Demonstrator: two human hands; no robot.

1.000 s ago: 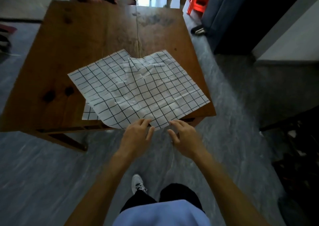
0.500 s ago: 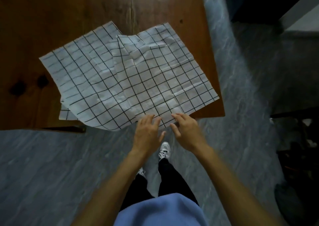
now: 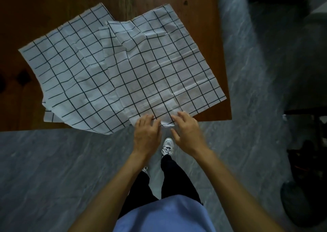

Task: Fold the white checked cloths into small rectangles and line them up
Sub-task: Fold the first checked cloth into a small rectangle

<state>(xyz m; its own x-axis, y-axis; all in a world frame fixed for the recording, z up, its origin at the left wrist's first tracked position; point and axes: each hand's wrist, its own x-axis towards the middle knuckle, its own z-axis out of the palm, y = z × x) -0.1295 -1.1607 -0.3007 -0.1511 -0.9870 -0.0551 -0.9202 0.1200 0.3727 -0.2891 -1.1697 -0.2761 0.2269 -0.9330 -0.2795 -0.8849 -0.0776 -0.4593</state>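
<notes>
At cloth (image 3: 159,72) corner, both hands outstretched

Both the left hand (image 3: 146,134) and right hand (image 3: 187,130) touch the top checked cloth's (image 3: 168,68) near corner at the wooden surface's (image 3: 219,37) edge.

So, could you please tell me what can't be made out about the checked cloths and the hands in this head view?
- How many white checked cloths lie on the brown wooden table: they overlap, hiding the lower layers.
- Left hand and right hand fingertips at the near corner: blurred, so a pinch is unclear.
- The table's far side: cut off by the top edge.
- The dark objects at right: too dim.
</notes>
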